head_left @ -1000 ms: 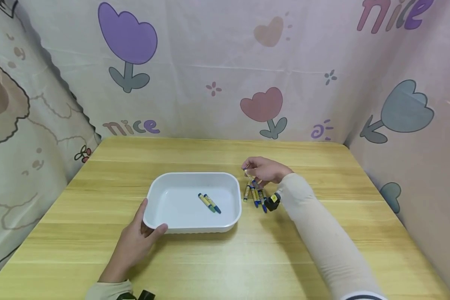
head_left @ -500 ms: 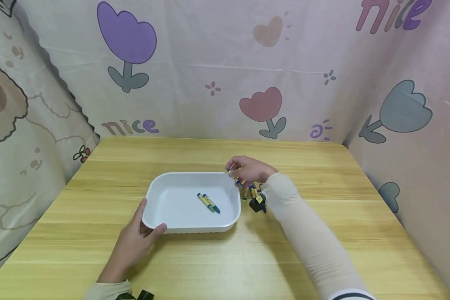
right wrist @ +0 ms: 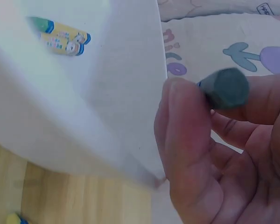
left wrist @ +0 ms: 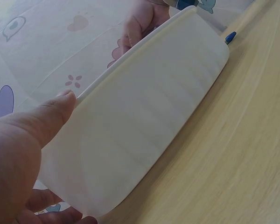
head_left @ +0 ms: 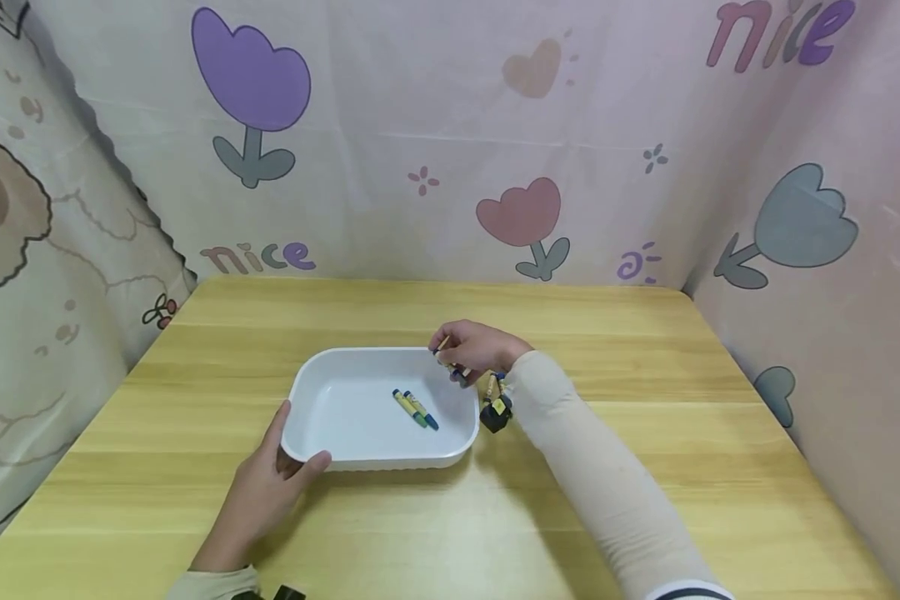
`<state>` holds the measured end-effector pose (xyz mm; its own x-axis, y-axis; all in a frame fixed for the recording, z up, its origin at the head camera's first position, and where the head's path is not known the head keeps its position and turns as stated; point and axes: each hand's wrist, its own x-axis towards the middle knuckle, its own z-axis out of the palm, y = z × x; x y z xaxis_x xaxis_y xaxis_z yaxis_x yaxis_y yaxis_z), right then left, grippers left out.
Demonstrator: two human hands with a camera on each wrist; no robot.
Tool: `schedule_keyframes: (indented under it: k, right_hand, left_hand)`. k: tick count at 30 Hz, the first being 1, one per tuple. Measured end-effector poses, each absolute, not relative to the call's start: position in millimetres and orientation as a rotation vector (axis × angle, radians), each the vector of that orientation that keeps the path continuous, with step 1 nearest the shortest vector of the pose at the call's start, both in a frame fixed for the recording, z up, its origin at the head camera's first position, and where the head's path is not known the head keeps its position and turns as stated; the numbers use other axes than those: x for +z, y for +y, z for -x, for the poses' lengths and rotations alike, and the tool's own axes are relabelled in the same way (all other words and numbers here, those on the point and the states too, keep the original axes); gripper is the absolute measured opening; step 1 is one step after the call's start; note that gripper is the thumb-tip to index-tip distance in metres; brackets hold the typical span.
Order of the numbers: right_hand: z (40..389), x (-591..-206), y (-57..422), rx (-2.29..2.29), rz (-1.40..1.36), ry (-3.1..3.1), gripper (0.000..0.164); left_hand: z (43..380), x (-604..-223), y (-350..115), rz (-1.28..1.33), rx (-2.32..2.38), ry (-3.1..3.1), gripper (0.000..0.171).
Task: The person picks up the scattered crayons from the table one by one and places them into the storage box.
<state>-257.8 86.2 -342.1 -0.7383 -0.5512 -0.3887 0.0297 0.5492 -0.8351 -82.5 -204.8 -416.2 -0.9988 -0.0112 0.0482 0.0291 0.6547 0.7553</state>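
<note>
My left hand [head_left: 258, 492] grips the near left corner of a white plastic tray [head_left: 337, 425], thumb on the rim and fingers against the outside. Over the tray's far right corner, my right hand [head_left: 482, 346] pinches a crayon between thumb and fingers. The right wrist view shows the dark green end of this held crayon [right wrist: 231, 88] pointing at the camera. Two more crayons lie side by side in the tray: a green crayon [head_left: 408, 408] and a blue crayon [head_left: 422, 411], both in yellow wrappers.
Right beside the tray, several loose crayons [head_left: 491, 385] lie on the wooden table [head_left: 607, 317], partly covered by my right wrist and its black camera [head_left: 497, 414]. A printed cloth [head_left: 375, 217] hangs behind the table and along both sides.
My right hand has lifted a crayon from the pile and carried it left, over the tray's far right corner. My left hand keeps its grip on the tray.
</note>
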Motion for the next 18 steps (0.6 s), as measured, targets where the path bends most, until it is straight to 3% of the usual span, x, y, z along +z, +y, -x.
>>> schedule_keyframes:
  k: [18]
  right_hand:
    - [254,-339,58,-1.060,0.434,2.111,0.035]
  left_hand:
    - [84,-415,-205,0.011,-1.313,-2.818,0.095]
